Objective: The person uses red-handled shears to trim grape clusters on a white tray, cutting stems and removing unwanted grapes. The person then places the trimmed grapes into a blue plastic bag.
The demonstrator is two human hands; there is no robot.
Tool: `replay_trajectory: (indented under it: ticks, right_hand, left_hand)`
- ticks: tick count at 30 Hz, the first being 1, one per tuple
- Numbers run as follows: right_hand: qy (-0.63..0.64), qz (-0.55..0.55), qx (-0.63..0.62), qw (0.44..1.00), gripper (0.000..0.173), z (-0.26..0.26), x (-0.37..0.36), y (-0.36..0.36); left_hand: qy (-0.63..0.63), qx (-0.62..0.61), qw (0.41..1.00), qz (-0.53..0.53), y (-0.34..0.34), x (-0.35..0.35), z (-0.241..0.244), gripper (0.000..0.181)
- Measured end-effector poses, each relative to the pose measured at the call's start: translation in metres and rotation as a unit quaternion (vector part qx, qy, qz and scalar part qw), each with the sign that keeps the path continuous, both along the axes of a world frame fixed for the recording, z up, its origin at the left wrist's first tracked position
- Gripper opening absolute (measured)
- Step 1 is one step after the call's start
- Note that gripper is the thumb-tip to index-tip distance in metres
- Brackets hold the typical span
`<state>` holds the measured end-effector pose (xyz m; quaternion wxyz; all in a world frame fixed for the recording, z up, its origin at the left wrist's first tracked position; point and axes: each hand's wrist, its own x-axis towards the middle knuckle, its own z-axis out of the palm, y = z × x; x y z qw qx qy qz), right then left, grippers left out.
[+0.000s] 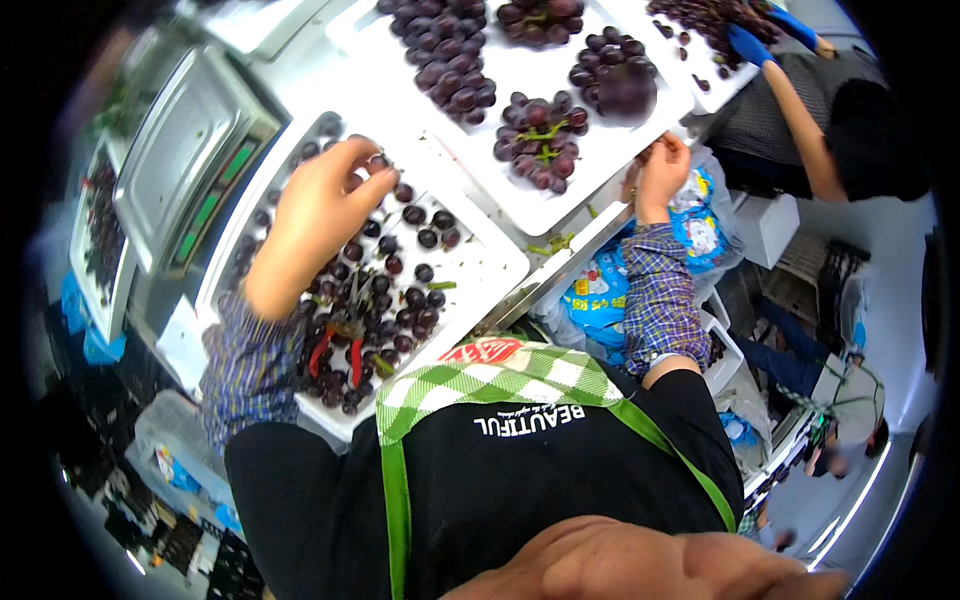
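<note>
My left hand [319, 206] is over a white tray [480, 262] of loose dark grapes [386, 285], its thumb and fingers curled. Grapes show at its fingertips, but whether one is gripped is unclear. Among the loose grapes lie snips with red handles [355, 360]. My right hand [664, 176] is at the table's front edge, beside a second white tray [532, 221], with its fingers bent; what they may hold is hidden. Several grape bunches rest in that second tray, one with green stems [546, 142] showing.
A weighing scale [184, 150] stands left of the trays. Stem scraps [555, 244] lie on the table edge. Blue printed bags [600, 296] in clear plastic hang below my right arm. At upper right, another person's blue-gloved hands [750, 46] are at a further grape tray.
</note>
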<state>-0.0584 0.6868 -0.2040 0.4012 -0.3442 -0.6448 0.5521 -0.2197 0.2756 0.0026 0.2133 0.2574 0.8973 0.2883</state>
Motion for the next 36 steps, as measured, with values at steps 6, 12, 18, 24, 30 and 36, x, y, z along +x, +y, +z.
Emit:
replay_trajectory:
  ticks: [6,12,18,24,30,36]
  right_hand:
    - [-0.02,-0.023,0.003,1.0,0.018,-0.003,0.009,0.008]
    - [-0.019,-0.017,-0.025,0.999,0.02,0.01,-0.001,-0.006]
    - [-0.039,0.013,0.058,0.997,0.022,-0.02,0.005,0.028]
    - [0.0,0.069,0.002,0.998,0.02,0.008,0.01,0.001]
    - [-0.009,0.043,0.005,0.999,0.017,0.001,0.011,0.0]
    - [-0.008,0.04,0.017,0.999,0.016,0.007,0.008,-0.001]
  left_hand:
    - [0.036,-0.137,0.978,0.153,-0.166,0.104,-0.032,0.042]
    - [0.067,-0.225,0.954,0.186,-0.181,0.224,-0.041,0.08]
    - [0.144,-0.189,0.968,0.081,-0.155,0.203,-0.07,0.09]
    - [0.04,-0.208,0.975,0.066,-0.149,0.172,-0.051,0.074]
    - [-0.107,0.024,0.994,0.011,-0.086,0.132,0.013,0.053]
    - [0.02,0.055,0.991,-0.117,0.048,0.07,0.011,0.039]
